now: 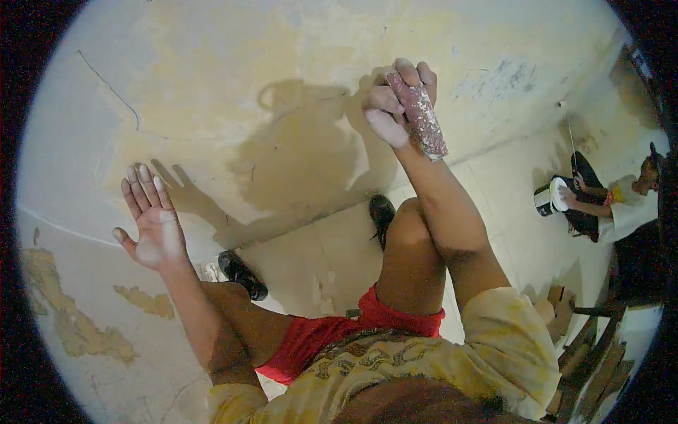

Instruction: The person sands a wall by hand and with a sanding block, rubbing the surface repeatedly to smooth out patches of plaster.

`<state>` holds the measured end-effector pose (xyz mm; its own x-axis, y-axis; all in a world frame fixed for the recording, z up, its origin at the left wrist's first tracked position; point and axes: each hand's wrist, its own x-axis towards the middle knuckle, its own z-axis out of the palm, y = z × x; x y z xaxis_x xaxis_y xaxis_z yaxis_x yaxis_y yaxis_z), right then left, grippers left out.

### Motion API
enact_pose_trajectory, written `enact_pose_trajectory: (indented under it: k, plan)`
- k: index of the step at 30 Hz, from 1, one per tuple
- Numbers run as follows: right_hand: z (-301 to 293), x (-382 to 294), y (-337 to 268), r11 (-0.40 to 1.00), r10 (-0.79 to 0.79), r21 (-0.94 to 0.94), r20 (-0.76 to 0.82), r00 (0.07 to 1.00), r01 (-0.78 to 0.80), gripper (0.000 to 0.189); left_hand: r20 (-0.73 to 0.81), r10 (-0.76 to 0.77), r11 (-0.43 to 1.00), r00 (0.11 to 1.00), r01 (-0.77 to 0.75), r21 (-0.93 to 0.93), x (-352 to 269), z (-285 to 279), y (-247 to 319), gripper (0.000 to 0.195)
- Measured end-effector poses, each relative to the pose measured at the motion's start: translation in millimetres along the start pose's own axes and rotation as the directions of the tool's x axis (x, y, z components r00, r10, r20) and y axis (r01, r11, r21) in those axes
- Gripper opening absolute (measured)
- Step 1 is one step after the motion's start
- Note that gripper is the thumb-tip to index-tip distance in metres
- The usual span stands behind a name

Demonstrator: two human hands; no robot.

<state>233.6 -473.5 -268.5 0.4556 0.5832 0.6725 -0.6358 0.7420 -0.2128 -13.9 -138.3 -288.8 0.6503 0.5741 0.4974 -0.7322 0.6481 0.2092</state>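
Note:
White dust coats the palm of my left hand [154, 228]. It is raised palm up, with fingers spread and nothing in it, near the corner of the wall. In my right hand [394, 103] I grip a reddish-brown, worn strip that looks like folded sandpaper [421, 116], speckled with white dust. The strip slants down past my wrist. Behind both hands stands a wall [212, 106] with patchy yellow and pale grey paint, where the shadows of my head and arms fall. Whether the sandpaper touches the wall, I cannot tell.
At the right another person [630, 204] crouches, hands on a black-and-white bucket [544, 200]. Wooden boards [593, 360] lie at the lower right. Bare plaster patches mark the left wall [79, 318]. My shoes stand on the pale tiled floor [302, 254], near the wall's foot.

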Motion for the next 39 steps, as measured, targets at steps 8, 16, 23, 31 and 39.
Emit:
enact_pose_trajectory:
  k: [8, 16, 23, 31, 39]
  plan:
    - [-8.1, -4.8, -13.7, 0.997, 0.057, -0.063, 0.072, 0.996, -0.053, 0.041, -0.032, -0.007, 1.000, 0.999, 0.006, -0.009, -4.1, 6.1, -5.5, 0.081]
    - [3.5, -5.2, -8.7, 0.998, -0.034, -0.058, -0.090, 0.995, 0.029, 0.035, -0.039, -0.005, 1.000, 0.999, 0.005, -0.002, -6.0, 10.9, -7.0, 0.081]
    - [-5.1, 0.4, -8.9, 0.984, -0.051, -0.173, -0.070, 0.996, 0.039, 0.039, -0.006, -0.021, 0.999, 1.000, 0.021, -0.036, -4.9, 4.9, -1.9, 0.081]
    - [9.0, 4.6, 5.1, 0.988, -0.003, -0.154, -0.116, 0.993, -0.015, 0.035, 0.015, -0.055, 0.997, 0.998, 0.055, -0.062, -6.4, 1.4, -3.4, 0.081]
    - [10.8, -2.0, -5.6, 0.987, 0.032, -0.151, -0.103, 0.994, -0.048, 0.031, 0.013, -0.060, 0.996, 0.998, 0.061, -0.068, -7.0, 2.5, -6.5, 0.080]
